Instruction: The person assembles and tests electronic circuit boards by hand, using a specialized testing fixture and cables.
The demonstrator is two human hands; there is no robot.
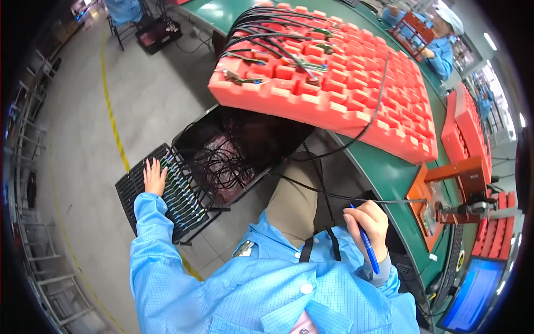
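My left hand (154, 177) lies with fingers stretched out on a black slotted rack (132, 192) at the left. Several slim green boards with cables (181, 195) stand in a row in that rack, beside the fingers. In my right hand (371, 224) is a blue pen (367, 247), gripped near the bench edge. A black cable (339, 196) runs past that hand to a red-brown fixture (439, 195) on the bench. Between my hands, a black bin (253, 181) holds a tangle of black cables (222, 167).
A large red foam tray (328, 111) overhangs the green bench (372, 167), with cabled boards in its far left part. A screen (473, 294) and keyboard (453, 250) sit at the right. A person in blue (442, 55) works across the bench. Yellow lines mark the floor (78, 139).
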